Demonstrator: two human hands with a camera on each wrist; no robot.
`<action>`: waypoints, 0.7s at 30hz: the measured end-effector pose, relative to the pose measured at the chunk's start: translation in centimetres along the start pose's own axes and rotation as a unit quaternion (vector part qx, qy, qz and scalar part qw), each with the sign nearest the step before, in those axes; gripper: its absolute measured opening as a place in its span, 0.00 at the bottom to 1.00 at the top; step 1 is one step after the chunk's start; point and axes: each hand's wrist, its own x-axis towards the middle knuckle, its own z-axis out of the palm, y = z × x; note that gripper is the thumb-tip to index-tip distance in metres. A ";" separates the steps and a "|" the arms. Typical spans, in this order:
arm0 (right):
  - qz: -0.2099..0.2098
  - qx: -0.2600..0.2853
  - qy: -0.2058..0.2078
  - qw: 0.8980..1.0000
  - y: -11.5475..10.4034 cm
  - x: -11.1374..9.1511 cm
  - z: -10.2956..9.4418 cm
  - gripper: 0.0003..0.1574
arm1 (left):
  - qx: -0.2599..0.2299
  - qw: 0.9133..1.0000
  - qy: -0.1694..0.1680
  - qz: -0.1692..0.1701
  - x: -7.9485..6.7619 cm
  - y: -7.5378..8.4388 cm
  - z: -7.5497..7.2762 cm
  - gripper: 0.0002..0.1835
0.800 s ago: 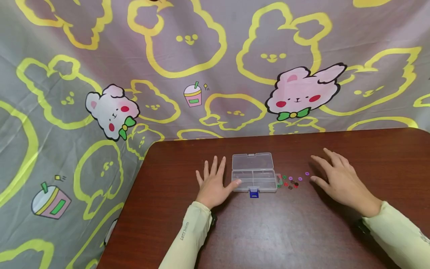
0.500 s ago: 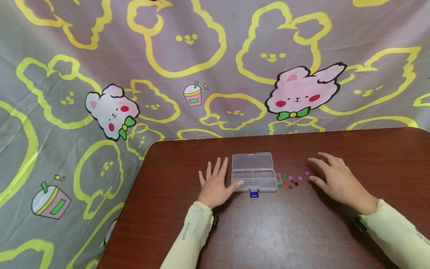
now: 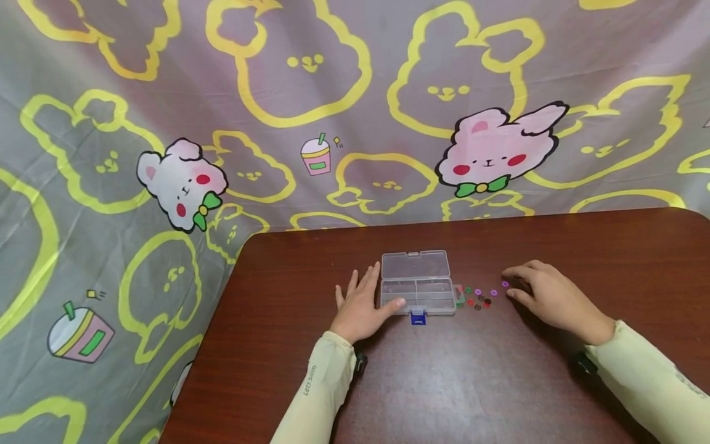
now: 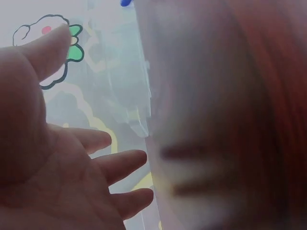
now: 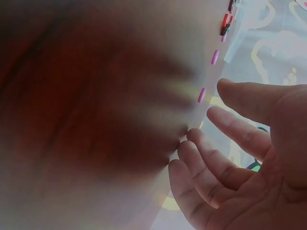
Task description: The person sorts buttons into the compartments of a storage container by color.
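Note:
A clear plastic compartment box [image 3: 435, 311] lies on the table with its lid [image 3: 415, 265] raised at the back and a blue latch [image 3: 418, 317] at its front. My left hand [image 3: 363, 308] is at the box's left side, fingers straight and thumb over the front left corner. Right of the box are several small round button-like pieces in purple, green, red and dark brown. My right hand [image 3: 557, 302] is beside the rightmost purple button [image 3: 505, 284], its relaxed fingers and thumb apart around it. That purple button [image 5: 202, 95] stands edge-on in the right wrist view, untouched by the thumb.
A small clear tab [image 3: 459, 296] juts from the box's right side, next to green and red pieces. The brown wooden table [image 3: 432, 382] reflects light in front of the box. A printed curtain [image 3: 355, 123] hangs behind and left of the table.
My right hand has come left and lower, towards the rightmost purple button, with thumb and index finger nearer it. My left hand has shifted slightly right against the box. The box stays put.

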 end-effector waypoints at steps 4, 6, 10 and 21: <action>-0.007 0.000 0.000 1.000 0.3 0.3 0.0 0.18 | -0.013 1.000 -0.009 0.002 0.0 0.2 0.0 0.51; -0.008 -0.001 0.000 1.000 0.5 0.4 0.0 0.16 | -0.016 1.000 -0.012 0.002 0.1 0.3 0.0 0.51; -0.005 0.003 -0.005 1.000 0.7 0.6 0.1 0.13 | -0.024 1.000 -0.012 0.000 0.1 0.4 0.2 0.50; 0.011 0.015 -0.031 0.999 0.7 1.6 -0.1 0.08 | -0.051 0.999 -0.002 0.001 0.2 0.6 0.7 0.47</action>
